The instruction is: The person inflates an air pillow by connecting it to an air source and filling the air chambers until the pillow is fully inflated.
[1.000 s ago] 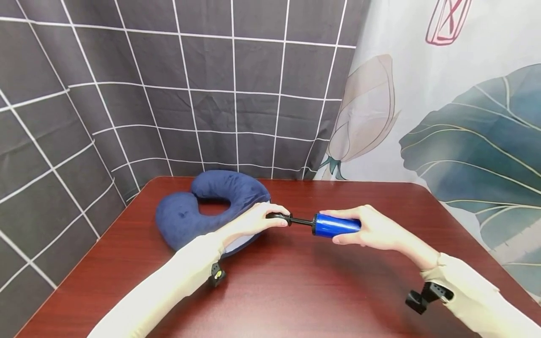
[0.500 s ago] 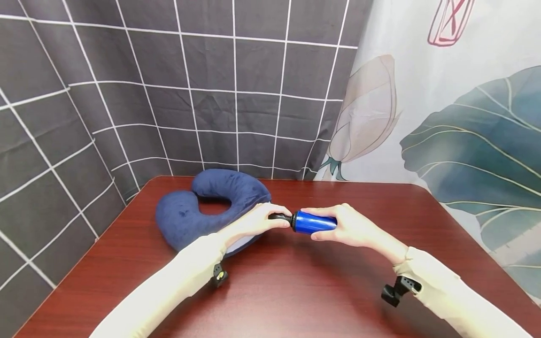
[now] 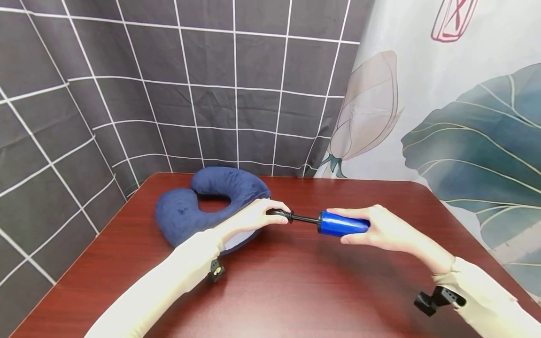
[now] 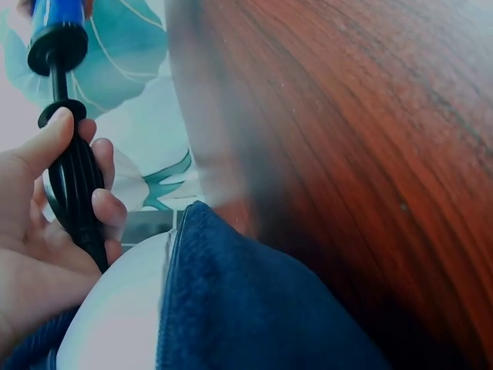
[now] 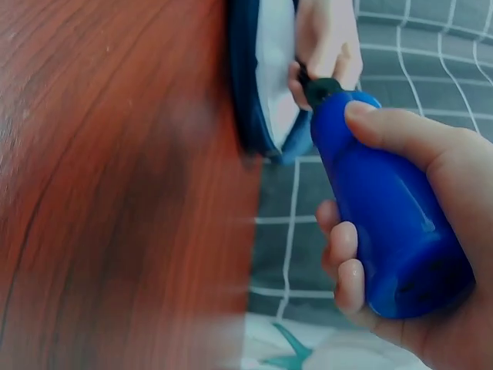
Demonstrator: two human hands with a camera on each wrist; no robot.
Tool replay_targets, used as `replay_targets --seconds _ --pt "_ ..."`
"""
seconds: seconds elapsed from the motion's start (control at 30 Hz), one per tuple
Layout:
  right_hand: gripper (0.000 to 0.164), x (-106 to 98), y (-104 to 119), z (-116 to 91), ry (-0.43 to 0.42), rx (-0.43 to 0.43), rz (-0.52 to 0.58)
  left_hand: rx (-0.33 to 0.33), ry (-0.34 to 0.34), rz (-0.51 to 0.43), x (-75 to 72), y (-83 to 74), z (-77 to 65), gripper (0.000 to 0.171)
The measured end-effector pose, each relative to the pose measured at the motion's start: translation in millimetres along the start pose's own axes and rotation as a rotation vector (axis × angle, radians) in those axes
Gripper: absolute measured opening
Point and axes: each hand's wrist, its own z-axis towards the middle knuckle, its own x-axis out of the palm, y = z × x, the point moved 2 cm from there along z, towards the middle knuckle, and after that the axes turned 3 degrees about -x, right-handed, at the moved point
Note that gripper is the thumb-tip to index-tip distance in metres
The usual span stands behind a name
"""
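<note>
A hand pump with a blue barrel (image 3: 343, 224) and a black handle (image 4: 75, 181) is held level over the table between my two hands. My left hand (image 3: 258, 215) grips the handle, fingers and thumb wrapped round it. Round the barrel curl the fingers of my right hand (image 3: 382, 227), its thumb lying along the blue side in the right wrist view. A bare length of the black rod (image 3: 305, 218) shows between handle and barrel. Beneath and beside my left hand lies a navy U-shaped neck pillow (image 3: 181, 213), with a white part (image 4: 115, 316) beside its zipper edge.
The red-brown wooden table (image 3: 270, 291) spreads under both arms. Behind it hangs a dark grey curtain (image 3: 211, 108) with white grid lines, meeting a white floral curtain (image 3: 422, 94) at the right. A small black device (image 3: 437, 300) is strapped at my right wrist.
The pump's barrel moved left against the handle half a second ago, hiding the rod. Now my right hand has drawn it back right and the rod shows again. My left hand stayed nearly still.
</note>
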Motion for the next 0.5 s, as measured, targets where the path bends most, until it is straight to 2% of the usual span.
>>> replay_targets --seconds 0.27,0.5 --pt "0.065 -21.1 -9.8 -26.9 -0.010 0.010 0.003 -0.015 0.004 -0.001 -2.4 0.3 0.5 0.025" --pt "0.060 -15.2 -8.2 -28.7 -0.001 0.020 0.102 -0.004 0.005 -0.001 -0.8 -2.1 -0.7 0.023"
